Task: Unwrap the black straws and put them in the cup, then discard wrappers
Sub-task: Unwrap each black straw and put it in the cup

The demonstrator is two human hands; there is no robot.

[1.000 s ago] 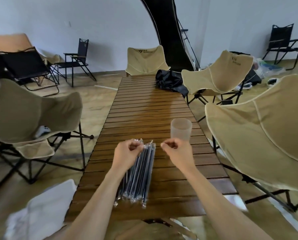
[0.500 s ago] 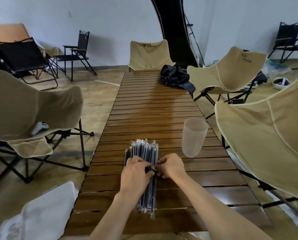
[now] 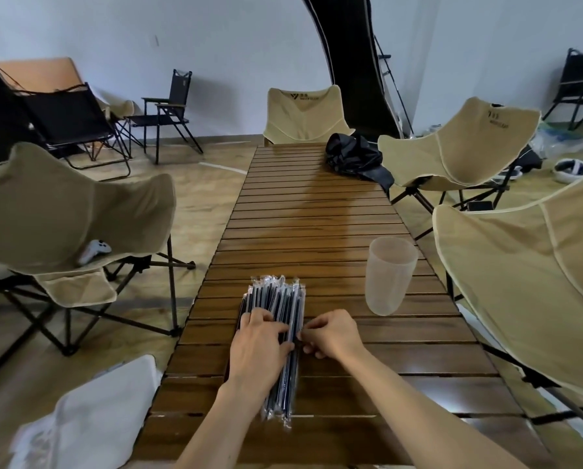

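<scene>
both hands' fingers [image 3: 266, 328] on wrapped straws [image 3: 278, 336], cup [image 3: 390, 275] beside

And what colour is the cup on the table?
The cup is frosted, translucent white, seen in the head view.

A slatted wooden surface [image 3: 317, 211] is stretching away ahead. A black bag [image 3: 354, 154] is lying at its far right end. Beige folding chairs are standing around it: one [image 3: 63, 211] to the left holding a white controller [image 3: 95, 249], one [image 3: 302, 113] at the far end, two [image 3: 459, 143] [image 3: 527, 282] to the right. A white cloth [image 3: 90, 418] is lying lower left.
</scene>
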